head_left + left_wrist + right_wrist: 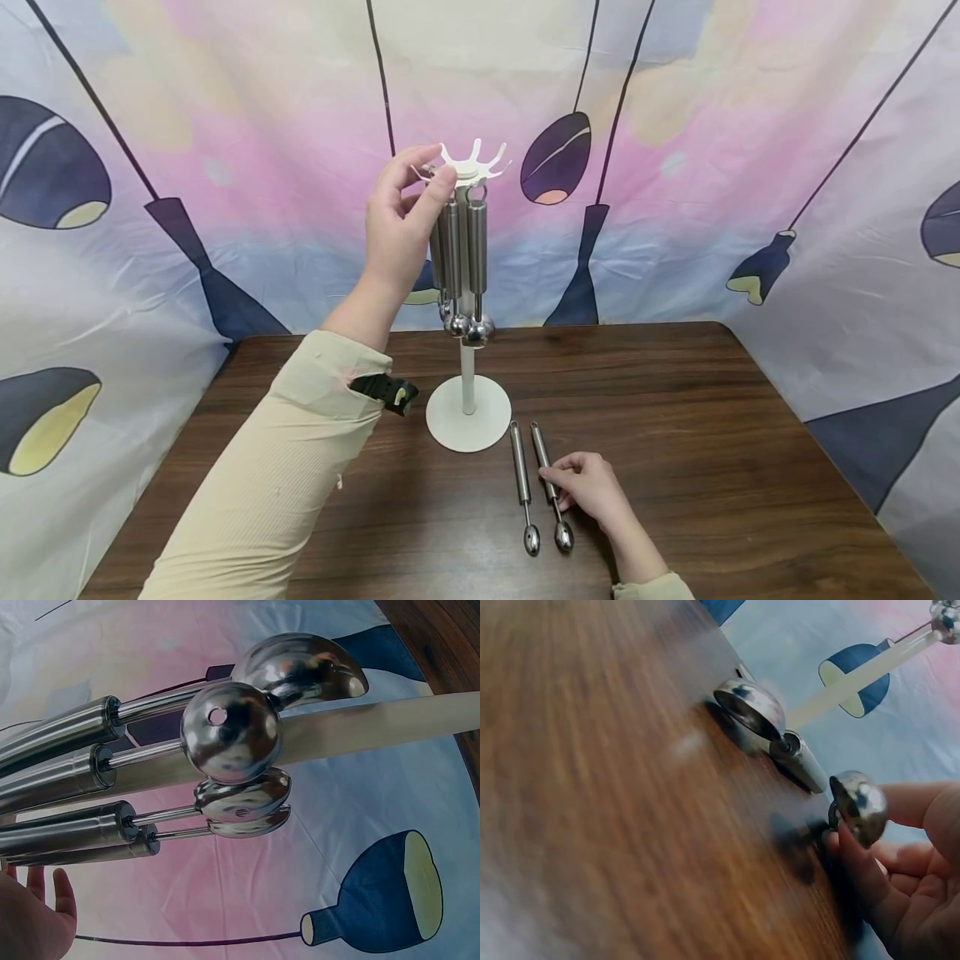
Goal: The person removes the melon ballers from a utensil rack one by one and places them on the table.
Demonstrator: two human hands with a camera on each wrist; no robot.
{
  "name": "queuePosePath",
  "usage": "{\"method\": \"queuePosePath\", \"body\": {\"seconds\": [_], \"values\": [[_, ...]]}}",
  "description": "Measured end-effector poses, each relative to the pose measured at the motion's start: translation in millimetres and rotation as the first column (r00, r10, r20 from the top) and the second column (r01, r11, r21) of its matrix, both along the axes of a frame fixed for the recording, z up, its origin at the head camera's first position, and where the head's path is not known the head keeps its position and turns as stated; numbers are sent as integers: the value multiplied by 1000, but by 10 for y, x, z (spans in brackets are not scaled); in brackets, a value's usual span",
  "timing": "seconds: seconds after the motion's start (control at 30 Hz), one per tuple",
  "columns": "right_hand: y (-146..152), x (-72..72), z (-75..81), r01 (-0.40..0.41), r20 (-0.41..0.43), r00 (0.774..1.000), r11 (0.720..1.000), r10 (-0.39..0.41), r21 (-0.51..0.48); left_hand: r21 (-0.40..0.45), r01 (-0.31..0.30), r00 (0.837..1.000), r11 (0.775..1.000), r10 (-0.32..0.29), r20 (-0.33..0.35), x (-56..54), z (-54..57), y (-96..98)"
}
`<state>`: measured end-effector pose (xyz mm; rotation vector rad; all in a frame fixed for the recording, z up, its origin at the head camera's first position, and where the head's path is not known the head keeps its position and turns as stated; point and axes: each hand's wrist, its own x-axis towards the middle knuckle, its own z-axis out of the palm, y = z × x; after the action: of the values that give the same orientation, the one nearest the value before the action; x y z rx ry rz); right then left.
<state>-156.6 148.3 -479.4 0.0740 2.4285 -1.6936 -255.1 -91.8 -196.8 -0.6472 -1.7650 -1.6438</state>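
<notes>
A white stand (pixel 468 385) with a ring of hooks (pixel 476 167) at its top bears several steel melon ballers (pixel 477 250), their round bowls (pixel 232 731) hanging downward. My left hand (pixel 405 204) is at the hooks on the left side, thumb and forefinger curled about the ring end of a hanging melon baller; the exact contact is partly hidden. Beside the stand's base, two more melon ballers lie on the table. My right hand (pixel 592 487) pinches the handle of the right melon baller (pixel 562 533). The other melon baller (pixel 521 467) lies just left of it.
The dark wooden table (pixel 675 400) reaches back to a patterned cloth (pixel 300 125) hung behind and at both sides. The stand's round white base (pixel 450 425) sits near the middle of the table.
</notes>
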Motion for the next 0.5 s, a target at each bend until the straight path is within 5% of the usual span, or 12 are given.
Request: {"method": "queuePosePath", "body": {"seconds": [0.5], "values": [[-72,8,-6,49,-77,996,989,-38,142,-8,-21,1000,1000,21,-7,-1,-6,7]]}}
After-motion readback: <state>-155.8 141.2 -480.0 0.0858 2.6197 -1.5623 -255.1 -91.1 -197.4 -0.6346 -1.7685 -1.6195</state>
